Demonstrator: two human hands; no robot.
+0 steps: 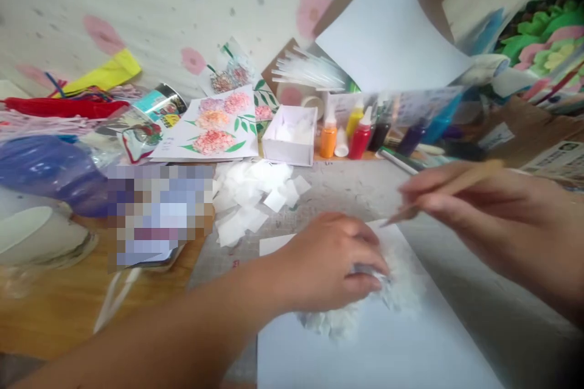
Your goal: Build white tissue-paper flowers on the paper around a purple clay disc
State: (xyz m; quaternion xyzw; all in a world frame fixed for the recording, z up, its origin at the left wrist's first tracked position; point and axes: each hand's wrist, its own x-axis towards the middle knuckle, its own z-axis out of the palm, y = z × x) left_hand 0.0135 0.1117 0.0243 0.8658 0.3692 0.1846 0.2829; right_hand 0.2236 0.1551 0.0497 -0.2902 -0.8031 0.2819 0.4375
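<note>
My left hand point(340, 264) reaches over a white sheet of paper point(292, 358), its thumb and fingers curled in on crumpled white tissue paper point(333, 322). The ruffled tissue forms a cluster on the sheet, partly covered by that hand. Above the sheet's far right side, my right hand point(479, 213) grips a slender tan stick point(456, 181) with a tapered tip, pointing down and left. Blur hides whether the tip is a brush or a point. Small flat white tissue squares point(260, 188) lie in a loose pile beyond the sheet, to the left.
A grey cutting mat point(365, 185) lies under the sheet. Behind stand a white box point(289, 140), an orange paint bottle point(328, 137) and a red one point(360, 138). A flower picture point(219, 124) leans back left. A pale bowl point(41, 240) sits at left, a cardboard box point(542, 140) at right.
</note>
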